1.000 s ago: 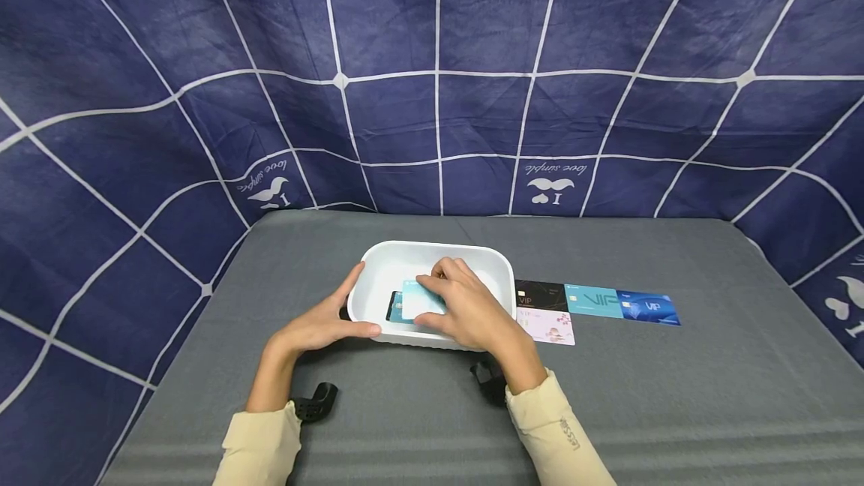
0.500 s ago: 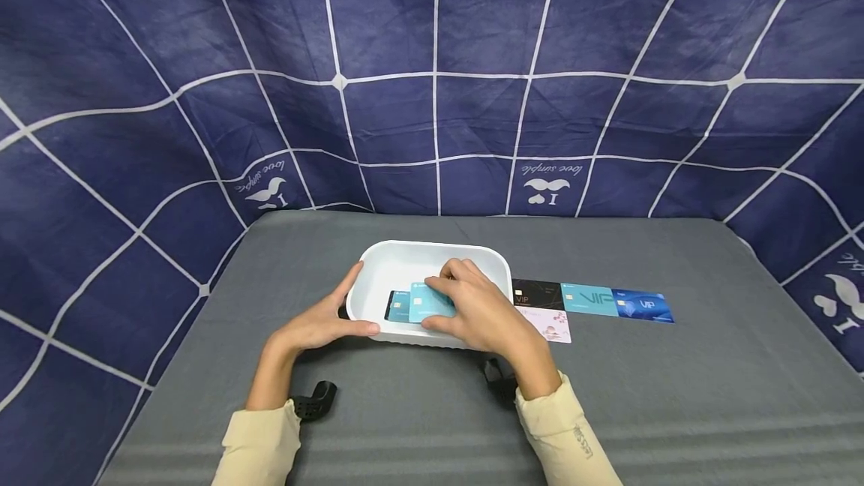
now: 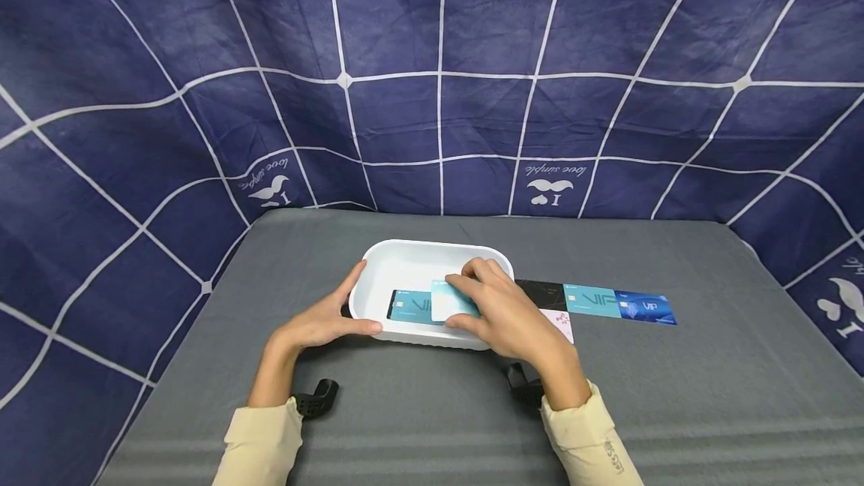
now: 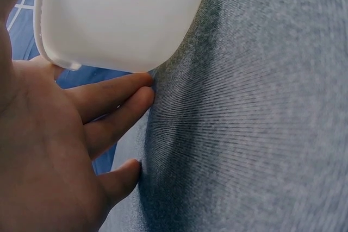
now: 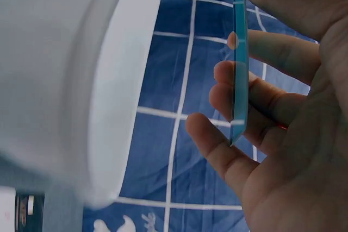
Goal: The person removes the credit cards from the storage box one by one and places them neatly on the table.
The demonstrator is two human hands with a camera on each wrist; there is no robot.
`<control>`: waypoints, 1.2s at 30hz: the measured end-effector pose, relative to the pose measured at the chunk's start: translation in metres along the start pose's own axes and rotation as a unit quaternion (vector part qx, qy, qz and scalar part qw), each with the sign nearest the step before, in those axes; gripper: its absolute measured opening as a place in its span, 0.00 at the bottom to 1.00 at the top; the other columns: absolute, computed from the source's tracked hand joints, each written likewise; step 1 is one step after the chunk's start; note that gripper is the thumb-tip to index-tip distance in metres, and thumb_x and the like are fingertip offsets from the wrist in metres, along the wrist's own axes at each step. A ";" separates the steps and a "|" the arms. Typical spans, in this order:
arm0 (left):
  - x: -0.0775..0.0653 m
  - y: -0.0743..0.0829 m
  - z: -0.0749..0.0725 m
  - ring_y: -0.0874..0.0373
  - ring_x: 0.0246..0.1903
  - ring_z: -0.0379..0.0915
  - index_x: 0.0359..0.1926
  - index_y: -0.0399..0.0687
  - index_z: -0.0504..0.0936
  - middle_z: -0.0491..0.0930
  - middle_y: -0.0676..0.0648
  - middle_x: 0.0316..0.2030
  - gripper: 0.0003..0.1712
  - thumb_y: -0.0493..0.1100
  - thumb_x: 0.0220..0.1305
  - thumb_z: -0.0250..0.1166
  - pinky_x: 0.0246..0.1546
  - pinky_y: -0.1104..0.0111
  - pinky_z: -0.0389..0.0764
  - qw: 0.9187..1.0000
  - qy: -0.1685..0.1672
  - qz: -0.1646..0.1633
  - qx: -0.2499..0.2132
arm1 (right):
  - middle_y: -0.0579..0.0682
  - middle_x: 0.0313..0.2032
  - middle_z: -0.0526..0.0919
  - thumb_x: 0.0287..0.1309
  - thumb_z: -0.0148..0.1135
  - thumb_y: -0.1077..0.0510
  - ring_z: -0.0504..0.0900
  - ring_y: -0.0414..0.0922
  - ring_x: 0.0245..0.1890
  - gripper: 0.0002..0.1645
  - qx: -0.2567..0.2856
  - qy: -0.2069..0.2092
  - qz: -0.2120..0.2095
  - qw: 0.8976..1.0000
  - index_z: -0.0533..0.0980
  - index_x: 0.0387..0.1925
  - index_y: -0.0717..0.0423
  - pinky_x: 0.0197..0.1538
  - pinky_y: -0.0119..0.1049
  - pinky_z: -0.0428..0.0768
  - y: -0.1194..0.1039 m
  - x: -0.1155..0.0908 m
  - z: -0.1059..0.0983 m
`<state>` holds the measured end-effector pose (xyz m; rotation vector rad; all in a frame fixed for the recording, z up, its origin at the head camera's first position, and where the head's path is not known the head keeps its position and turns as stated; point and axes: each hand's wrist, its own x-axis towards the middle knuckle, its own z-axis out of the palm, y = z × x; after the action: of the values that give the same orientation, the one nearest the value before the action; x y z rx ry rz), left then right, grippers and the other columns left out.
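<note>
A white plastic box (image 3: 398,261) stands on the grey cloth surface. My left hand (image 3: 320,325) spans its left end, thumb along the front rim and index finger at the back left; the left wrist view shows the other fingers fairly straight beneath the box's outer wall. Over the right half of the box, my right hand (image 3: 502,313) pinches a light blue card (image 3: 448,301) by its edges between thumb and fingers. In the right wrist view that card (image 5: 240,74) appears edge-on. Inside the box lies a teal VIP card (image 3: 410,307) with a dark edge showing at its left.
Right of the box lie a black card (image 3: 545,294), a teal VIP card (image 3: 594,301) and a blue VIP card (image 3: 646,308) in a row. A pink flowered card (image 3: 562,322) sits below the black one. A blue checked curtain (image 3: 486,118) hangs behind.
My right hand has moved right with the light blue card, uncovering more of the teal VIP card in the box. My left hand has stayed at the box's left end.
</note>
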<state>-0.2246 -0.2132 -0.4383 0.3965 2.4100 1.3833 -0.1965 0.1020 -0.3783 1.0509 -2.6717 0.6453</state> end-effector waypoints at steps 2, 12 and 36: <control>0.000 0.000 0.000 0.42 0.73 0.35 0.79 0.58 0.35 0.36 0.43 0.77 0.68 0.55 0.52 0.75 0.67 0.40 0.43 1.000 -0.001 -0.002 0.002 | 0.47 0.45 0.71 0.53 0.74 0.48 0.68 0.46 0.48 0.34 -0.002 -0.010 0.004 1.000 0.77 0.59 0.59 0.52 0.42 0.71 0.006 -0.006 -0.004; -0.004 0.001 -0.003 0.41 0.73 0.35 0.79 0.59 0.35 0.36 0.42 0.77 0.67 0.55 0.53 0.75 0.66 0.38 0.43 1.000 0.002 -0.008 0.005 | 0.50 0.50 0.73 0.56 0.73 0.53 0.69 0.47 0.50 0.34 -0.008 -0.036 0.068 0.997 0.75 0.62 0.59 0.52 0.46 0.71 0.046 -0.049 -0.022; -0.001 -0.001 0.002 0.40 0.73 0.36 0.79 0.60 0.33 0.36 0.39 0.77 0.68 0.54 0.54 0.75 0.65 0.38 0.45 1.000 -0.006 -0.011 -0.004 | 0.57 0.46 0.74 0.52 0.75 0.49 0.70 0.54 0.45 0.36 -0.017 -0.096 0.200 0.975 0.77 0.59 0.62 0.45 0.52 0.71 0.128 -0.111 -0.043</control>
<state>-0.2231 -0.2124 -0.4395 0.3754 2.3906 1.3779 -0.2024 0.2714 -0.4189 0.5915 -3.0857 0.5844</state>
